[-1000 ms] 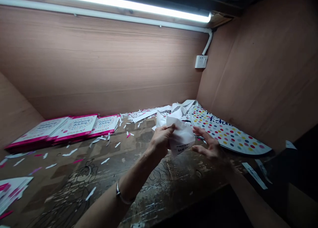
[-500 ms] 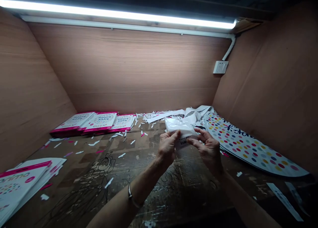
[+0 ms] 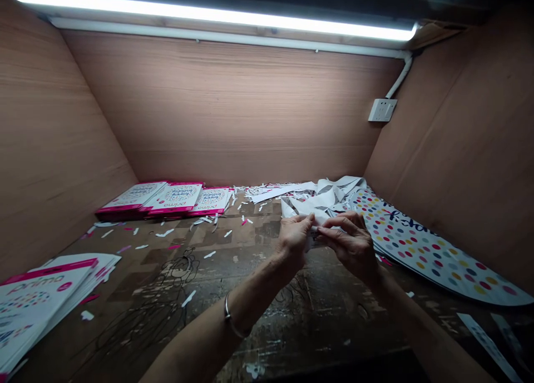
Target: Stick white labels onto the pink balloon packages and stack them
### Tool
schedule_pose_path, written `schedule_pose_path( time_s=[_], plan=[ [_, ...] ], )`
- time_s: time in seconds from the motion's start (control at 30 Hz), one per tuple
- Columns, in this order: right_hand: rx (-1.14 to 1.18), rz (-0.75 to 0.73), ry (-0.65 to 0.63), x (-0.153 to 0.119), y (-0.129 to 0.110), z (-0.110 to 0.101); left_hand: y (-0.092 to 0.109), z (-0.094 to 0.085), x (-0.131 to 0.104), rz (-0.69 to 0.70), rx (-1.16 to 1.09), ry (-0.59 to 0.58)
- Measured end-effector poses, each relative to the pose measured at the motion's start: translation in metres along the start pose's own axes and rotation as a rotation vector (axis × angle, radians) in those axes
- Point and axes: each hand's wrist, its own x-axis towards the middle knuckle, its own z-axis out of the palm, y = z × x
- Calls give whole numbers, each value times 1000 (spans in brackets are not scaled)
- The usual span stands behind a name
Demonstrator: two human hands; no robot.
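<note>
A small white plastic packet (image 3: 319, 218) is held up over the middle of the table, in front of a heap of white paper strips. My left hand (image 3: 293, 240) grips its left side, thumb on top. Fingers of my right hand (image 3: 352, 244) pinch the packet's right part, close to the left thumb. Most of the packet's lower part, where a printed label sits, is covered by my fingers. Just right of my right hand lies a stack of dotted, curved-edge cards (image 3: 425, 249) with dark lettering.
Pink-and-white "happy birthday" card packs (image 3: 175, 198) lie in stacks at the back left. Another stack of "prima" cards (image 3: 54, 291) is at the near left. White paper strips (image 3: 340, 188) heap against the back wall. Paper scraps and thin dark cord (image 3: 175, 272) litter the brown table.
My right fingers have moved left and closed in beside the left thumb, covering the label. The packet looks more folded or crumpled. The view has shifted slightly.
</note>
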Motion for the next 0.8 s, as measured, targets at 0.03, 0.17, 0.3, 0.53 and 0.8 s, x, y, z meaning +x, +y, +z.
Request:
schedule_pose_path(
  time_s=[0.03,0.17,0.3,0.53,0.8],
  plan=[
    [20,5,-1,0,0,-1,0,0,-1,1,17,-7],
    [70,46,-13,-1,3,-4,3,4,-6,18,76,-53],
    [100,79,-64,-2,8,-6,7,9,-12,23,115,-101],
    [83,80,-44,-5,4,-8,10,15,-19,23,144,-82],
    [11,-87,65,-10,0,-10,4,15,-16,-82,2,17]
  ],
)
